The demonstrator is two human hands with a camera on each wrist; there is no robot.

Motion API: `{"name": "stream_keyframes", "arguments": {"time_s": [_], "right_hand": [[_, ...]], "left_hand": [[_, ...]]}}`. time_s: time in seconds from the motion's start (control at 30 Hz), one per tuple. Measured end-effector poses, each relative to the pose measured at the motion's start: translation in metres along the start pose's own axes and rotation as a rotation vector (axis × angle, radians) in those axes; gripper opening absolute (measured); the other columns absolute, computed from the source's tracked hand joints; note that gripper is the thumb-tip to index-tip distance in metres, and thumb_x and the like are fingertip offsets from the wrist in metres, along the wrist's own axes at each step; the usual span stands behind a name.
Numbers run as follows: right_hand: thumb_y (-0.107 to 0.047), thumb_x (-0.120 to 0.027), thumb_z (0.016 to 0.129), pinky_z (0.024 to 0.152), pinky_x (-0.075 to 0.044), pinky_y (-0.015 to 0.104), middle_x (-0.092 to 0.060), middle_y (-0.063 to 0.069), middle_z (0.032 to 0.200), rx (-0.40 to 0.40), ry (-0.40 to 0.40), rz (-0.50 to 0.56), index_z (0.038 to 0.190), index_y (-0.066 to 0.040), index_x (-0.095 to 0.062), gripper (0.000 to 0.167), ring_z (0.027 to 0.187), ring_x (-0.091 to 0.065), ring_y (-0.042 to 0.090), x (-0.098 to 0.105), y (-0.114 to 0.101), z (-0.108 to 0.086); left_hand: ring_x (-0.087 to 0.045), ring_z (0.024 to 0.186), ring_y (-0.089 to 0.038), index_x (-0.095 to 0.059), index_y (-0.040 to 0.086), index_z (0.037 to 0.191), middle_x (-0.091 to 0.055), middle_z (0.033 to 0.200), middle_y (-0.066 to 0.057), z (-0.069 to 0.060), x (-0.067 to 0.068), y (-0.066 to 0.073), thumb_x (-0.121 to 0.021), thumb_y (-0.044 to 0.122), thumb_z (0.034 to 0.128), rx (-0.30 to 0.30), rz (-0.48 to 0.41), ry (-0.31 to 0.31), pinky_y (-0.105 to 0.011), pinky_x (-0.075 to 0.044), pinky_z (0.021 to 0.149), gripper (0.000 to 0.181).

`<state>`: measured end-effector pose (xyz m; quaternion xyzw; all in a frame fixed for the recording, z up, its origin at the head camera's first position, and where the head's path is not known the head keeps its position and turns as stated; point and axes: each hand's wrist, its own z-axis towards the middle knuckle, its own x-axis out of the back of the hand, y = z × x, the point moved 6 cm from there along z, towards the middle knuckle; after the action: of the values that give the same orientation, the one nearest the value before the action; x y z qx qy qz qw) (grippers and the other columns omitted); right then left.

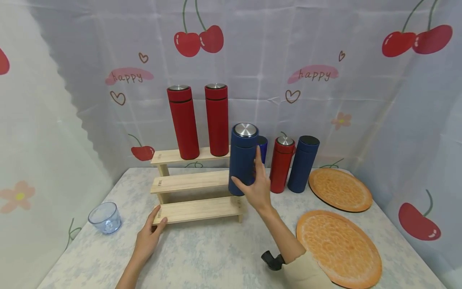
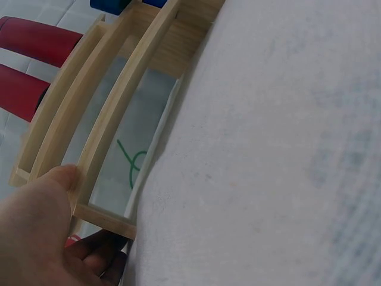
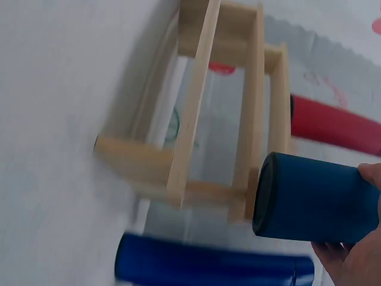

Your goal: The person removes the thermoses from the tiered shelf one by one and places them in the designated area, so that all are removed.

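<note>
My right hand (image 1: 259, 188) grips a blue thermos bottle (image 1: 242, 164) with a silver lid, holding it upright in front of the right end of a three-step wooden rack (image 1: 195, 180). In the right wrist view the bottle's dark base (image 3: 266, 193) is clear of the shelves. My left hand (image 1: 146, 237) holds the left end of the lowest step; the left wrist view shows the thumb (image 2: 64, 176) on top and the fingers around the end. Two red thermos bottles (image 1: 183, 124) (image 1: 217, 120) stand upright on the top step.
Right of the rack stand a shiny blue bottle (image 1: 263, 148), partly hidden, a red bottle (image 1: 281, 166) and a blue bottle with a black lid (image 1: 303, 164). Two round orange mats (image 1: 340, 189) (image 1: 339, 247) lie at the right. A clear blue glass (image 1: 105, 218) sits at the left.
</note>
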<state>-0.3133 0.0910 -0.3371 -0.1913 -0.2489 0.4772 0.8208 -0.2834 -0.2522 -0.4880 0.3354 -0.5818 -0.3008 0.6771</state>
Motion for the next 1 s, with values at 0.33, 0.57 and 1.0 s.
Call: {"name": "stream_keyframes", "arguments": {"time_s": [0.33, 0.57, 1.0], "right_hand": [[-0.010, -0.082, 0.070, 0.080, -0.046, 0.051, -0.045, 0.024, 0.124, -0.087, 0.137, -0.183, 0.150, -0.020, -0.011, 0.107, 0.105, -0.050, 0.035, 0.090, 0.055, -0.009], [-0.007, -0.079, 0.072, 0.085, -0.042, 0.058, -0.038, 0.018, 0.138, -0.257, 0.173, -0.217, 0.149, -0.030, -0.008, 0.107, 0.113, -0.047, 0.040, 0.129, 0.100, -0.028], [-0.010, -0.078, 0.075, 0.091, -0.036, 0.060, -0.029, 0.016, 0.145, -0.401, 0.118, -0.285, 0.149, -0.029, -0.001, 0.109, 0.122, -0.038, 0.040, 0.143, 0.149, -0.059]], "left_hand": [[-0.045, 0.116, -0.046, -0.017, 0.021, 0.149, -0.032, 0.139, -0.031, 0.002, 0.001, 0.002, -0.043, 0.052, 0.0935, -0.004, -0.009, -0.008, -0.058, -0.038, 0.089, 0.068], [-0.046, 0.115, -0.047, -0.017, 0.021, 0.149, -0.034, 0.138, -0.032, 0.000, 0.001, 0.004, -0.042, 0.052, 0.0936, -0.009, -0.004, -0.009, -0.058, -0.039, 0.089, 0.068], [-0.044, 0.117, -0.046, -0.017, 0.021, 0.149, -0.032, 0.139, -0.032, 0.000, 0.000, 0.002, -0.042, 0.053, 0.0932, 0.006, 0.000, -0.016, -0.059, -0.037, 0.090, 0.069]]}}
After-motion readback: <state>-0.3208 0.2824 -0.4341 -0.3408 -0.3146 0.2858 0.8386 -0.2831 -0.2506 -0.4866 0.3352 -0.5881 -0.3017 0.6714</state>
